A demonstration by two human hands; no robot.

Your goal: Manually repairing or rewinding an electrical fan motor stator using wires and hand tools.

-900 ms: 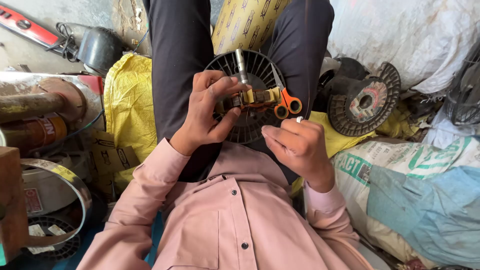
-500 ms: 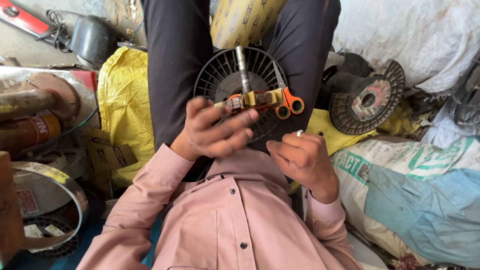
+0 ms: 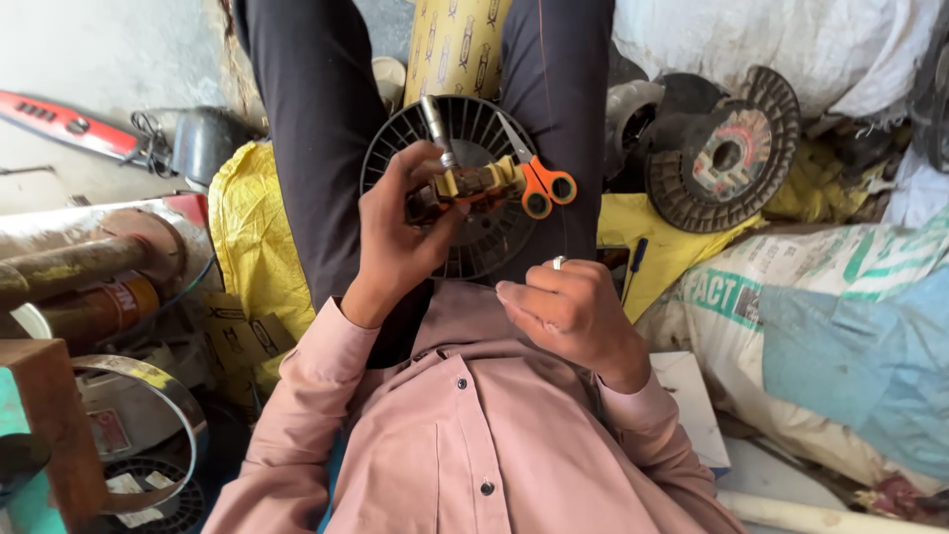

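Note:
My left hand [image 3: 400,237] grips a small motor armature [image 3: 473,185] with a steel shaft [image 3: 436,127] sticking up from it, held over my lap. Under it lies a black ribbed spool [image 3: 484,242] between my dark-trousered legs. Orange-handled scissors [image 3: 539,183] rest on the spool just right of the armature. My right hand [image 3: 568,307] hovers lower right with fingers curled, pinching a thin wire that I can barely make out; a ring shows on one finger.
A second black spool [image 3: 727,153] lies to the right beside white and printed sacks [image 3: 791,297]. Yellow bags [image 3: 252,232] sit on the left, with rusty pipes [image 3: 69,262], a metal band [image 3: 148,391] and a red tool [image 3: 69,124] further left.
My left hand has closed around the armature and turned it slightly. My right hand has drifted down and right, away from the scissors.

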